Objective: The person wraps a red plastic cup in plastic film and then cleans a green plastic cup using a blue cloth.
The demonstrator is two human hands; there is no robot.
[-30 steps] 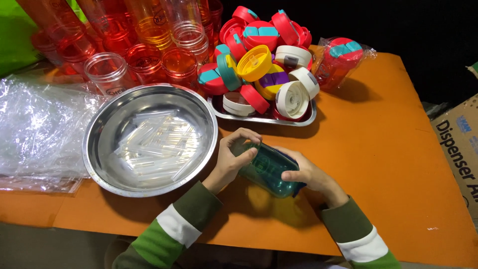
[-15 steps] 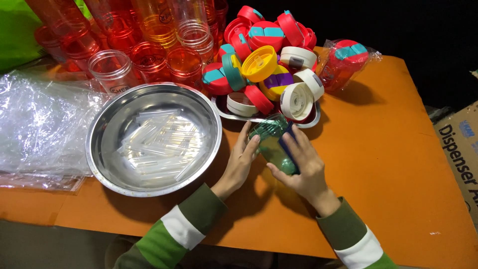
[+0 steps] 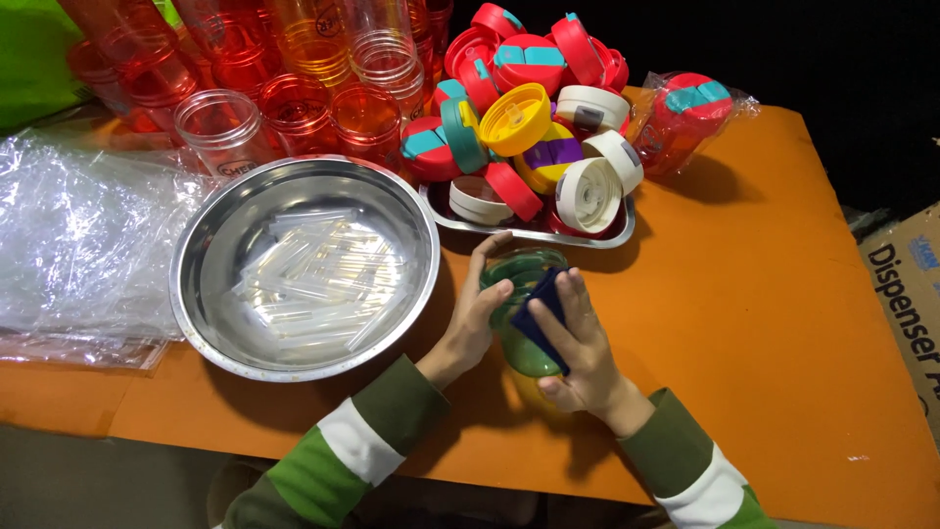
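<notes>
While the left hand [image 3: 477,318] cups the green cup [image 3: 522,312] steady above the orange table [image 3: 783,323], the right hand [image 3: 578,343] closes its fingers around a dark blue piece [image 3: 541,315] against its side.

Left sleeve [image 3: 364,428]: I see dark olive cuff, then white and bright green stripes.
Right sleeve [image 3: 697,468]: same olive cuff, white band, green beyond.
Hands: bare, no gloves.
</notes>
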